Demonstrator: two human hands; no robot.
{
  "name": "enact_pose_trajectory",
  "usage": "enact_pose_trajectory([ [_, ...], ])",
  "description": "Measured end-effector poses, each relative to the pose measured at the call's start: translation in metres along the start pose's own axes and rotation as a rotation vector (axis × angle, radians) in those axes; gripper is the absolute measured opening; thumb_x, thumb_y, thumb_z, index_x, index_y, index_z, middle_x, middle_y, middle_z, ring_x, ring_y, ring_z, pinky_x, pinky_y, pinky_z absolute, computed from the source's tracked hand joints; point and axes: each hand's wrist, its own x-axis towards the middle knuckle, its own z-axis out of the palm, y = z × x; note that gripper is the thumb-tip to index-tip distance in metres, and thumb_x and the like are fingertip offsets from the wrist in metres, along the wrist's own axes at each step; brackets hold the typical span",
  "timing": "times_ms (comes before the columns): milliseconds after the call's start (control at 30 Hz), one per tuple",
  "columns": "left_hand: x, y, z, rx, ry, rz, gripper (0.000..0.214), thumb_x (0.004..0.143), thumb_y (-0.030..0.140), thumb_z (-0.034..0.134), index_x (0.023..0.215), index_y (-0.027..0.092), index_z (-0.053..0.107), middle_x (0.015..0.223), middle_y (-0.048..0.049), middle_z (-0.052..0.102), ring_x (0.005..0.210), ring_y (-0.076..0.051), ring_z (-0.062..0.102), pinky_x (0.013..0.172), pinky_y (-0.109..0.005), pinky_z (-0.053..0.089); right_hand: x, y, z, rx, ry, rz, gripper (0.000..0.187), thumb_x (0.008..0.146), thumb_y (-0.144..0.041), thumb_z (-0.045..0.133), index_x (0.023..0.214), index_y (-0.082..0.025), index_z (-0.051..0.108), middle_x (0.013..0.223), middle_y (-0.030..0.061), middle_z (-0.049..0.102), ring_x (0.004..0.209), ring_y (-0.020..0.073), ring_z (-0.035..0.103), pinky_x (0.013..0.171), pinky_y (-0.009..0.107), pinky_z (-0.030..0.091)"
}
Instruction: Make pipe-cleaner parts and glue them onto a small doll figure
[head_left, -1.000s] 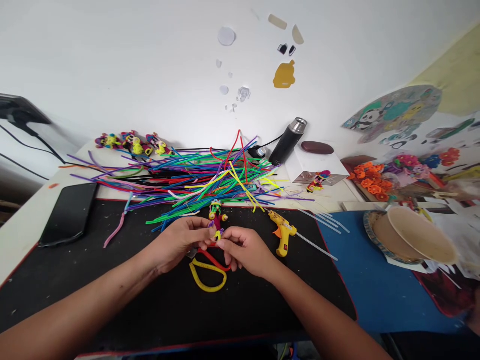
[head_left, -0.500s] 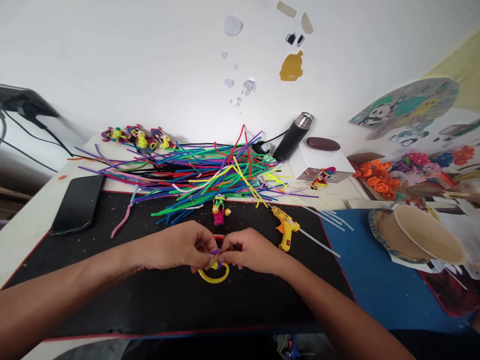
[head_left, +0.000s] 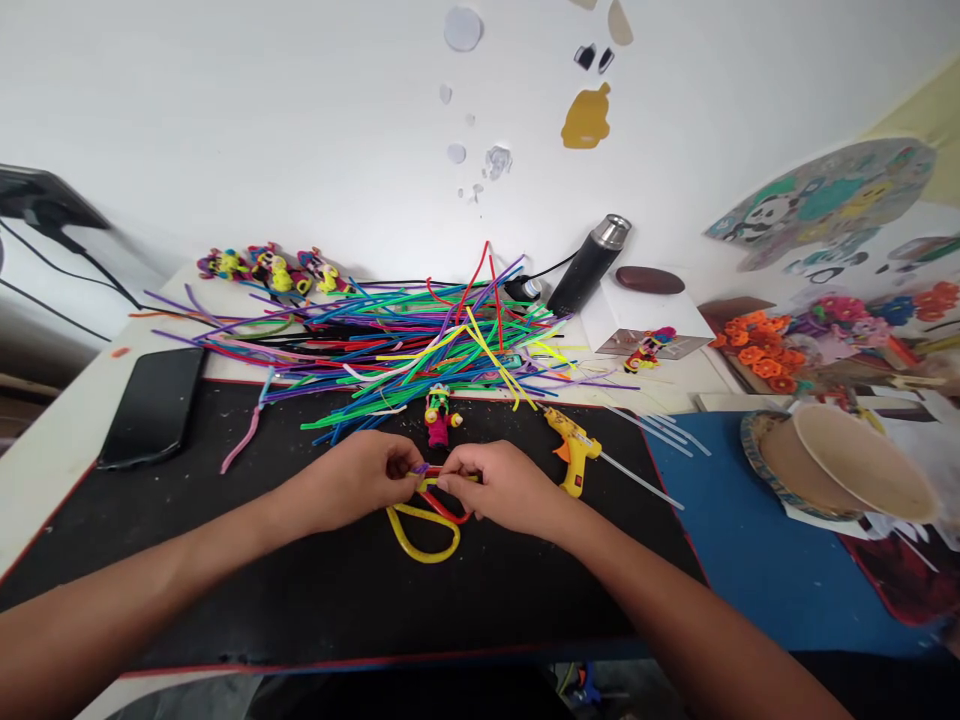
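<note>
My left hand [head_left: 367, 477] is closed in a pinch on a small purple and yellow pipe-cleaner piece [head_left: 423, 470]. Just to its right, the fingertips of my right hand [head_left: 495, 488] pinch the yellow end of the same piece; the fingers partly cover it. Beneath both hands, on the black mat, lie yellow and red loops that look like scissors handles [head_left: 422, 552]; no blades show. Beyond my hands stands a small pipe-cleaner figure [head_left: 439, 418] in green, yellow and magenta.
A heap of coloured pipe cleaners [head_left: 405, 345] spreads along the back of the black mat [head_left: 300, 610]. A yellow glue gun [head_left: 574, 455] lies right of my hands, a phone [head_left: 152, 408] at left. Farther back are a black flask [head_left: 592, 265], a white box [head_left: 645, 310] and more figures [head_left: 274, 270].
Both hands have shifted slightly away from me and a little apart. More of the yellow and red loops shows below them, and the piece's yellow part now stretches between my fingers.
</note>
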Motion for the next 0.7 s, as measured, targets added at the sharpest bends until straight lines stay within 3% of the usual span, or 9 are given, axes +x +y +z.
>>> enact_pose_trajectory([
  [200, 0.004, -0.012, 0.002, -0.314, 0.057, -0.053, 0.031, 0.076, 0.048, 0.078, 0.083, 0.018, 0.076, 0.065, 0.0006, 0.067, 0.058, -0.016, 0.058, 0.056, -0.024, 0.043, 0.0, 0.006, 0.009, 0.063, 0.079, -0.004, 0.016, 0.098, -0.03, 0.064, 0.087, -0.021, 0.071, 0.058, -0.0041, 0.062, 0.052, 0.0118, 0.058, 0.053, 0.023, 0.037],
  [333, 0.004, -0.01, 0.008, -0.573, 0.085, -0.087, 0.032, 0.068, 0.045, 0.087, 0.082, 0.017, 0.076, 0.069, 0.0008, 0.068, 0.06, -0.014, 0.057, 0.06, -0.025, 0.046, -0.001, 0.011, 0.02, 0.255, 0.096, 0.04, 0.017, 0.099, -0.034, 0.062, 0.09, -0.021, 0.067, 0.061, -0.0048, 0.062, 0.049, 0.0109, 0.059, 0.052, 0.022, 0.044],
  [500, 0.0, -0.004, 0.015, -0.822, 0.063, -0.173, 0.036, 0.058, 0.04, 0.094, 0.077, 0.015, 0.076, 0.069, -0.0002, 0.068, 0.058, -0.011, 0.055, 0.059, -0.024, 0.045, -0.002, 0.019, 0.029, 0.489, 0.035, 0.044, 0.031, 0.095, -0.048, 0.067, 0.085, -0.02, 0.063, 0.061, -0.0042, 0.063, 0.047, 0.0105, 0.058, 0.046, 0.02, 0.042],
  [700, -0.004, 0.001, 0.021, -0.945, -0.031, -0.249, 0.037, 0.055, 0.037, 0.097, 0.076, 0.015, 0.076, 0.067, -0.0006, 0.068, 0.057, -0.01, 0.055, 0.058, -0.022, 0.046, -0.003, 0.022, 0.027, 0.587, -0.04, 0.027, 0.042, 0.087, -0.059, 0.073, 0.082, -0.018, 0.065, 0.062, -0.0034, 0.064, 0.044, 0.0092, 0.058, 0.041, 0.019, 0.037],
])
